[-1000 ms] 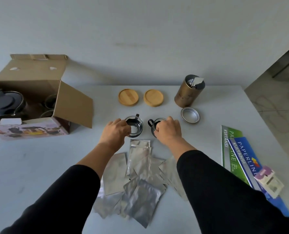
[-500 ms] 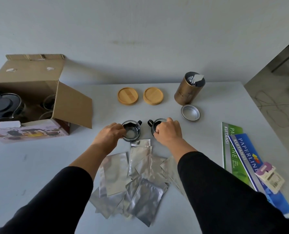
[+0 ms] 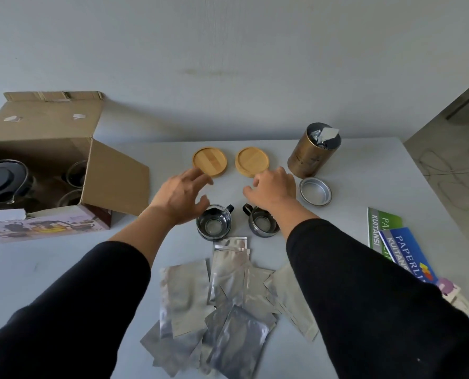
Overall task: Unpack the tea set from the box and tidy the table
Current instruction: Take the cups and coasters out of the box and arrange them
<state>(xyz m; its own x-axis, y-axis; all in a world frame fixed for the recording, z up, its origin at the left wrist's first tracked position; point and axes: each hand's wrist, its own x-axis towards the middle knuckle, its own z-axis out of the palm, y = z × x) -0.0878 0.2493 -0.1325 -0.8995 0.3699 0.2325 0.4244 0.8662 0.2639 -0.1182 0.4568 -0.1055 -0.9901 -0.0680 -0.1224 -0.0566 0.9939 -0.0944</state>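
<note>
On a pale surface (image 3: 50,269) strewn with tea things, a person reaches both hands past two glass cups toward a pair of round wooden coasters at the far side. Each coaster lies just beyond its own hand: the left hand (image 3: 180,196), fingers spread and holding nothing, hovers with its fingertips over the near rim of the left coaster (image 3: 209,161), while the right hand (image 3: 273,188), also loosely open and empty, has its fingertips at the near edge of the right coaster (image 3: 252,161). Neither hand appears to have closed on anything yet.

Just near of the hands stand the two cups, the left cup (image 3: 213,225) and the right cup (image 3: 263,222), side by side with their dark handles turned toward each other. Coaster and cup line up in each pair, far to near, so the likely next move is a short pull of each coaster straight back toward its cup, or a lift of each cup onto it.

At the far left, the opened cardboard box (image 3: 115,181) holds a dark-lidded teapot (image 3: 0,179) and at least two more glasses. To the right stand a brass-coloured tin (image 3: 311,157) and its loose lid (image 3: 315,191); foil sachets (image 3: 227,296) lie heaped at the near edge.
</note>
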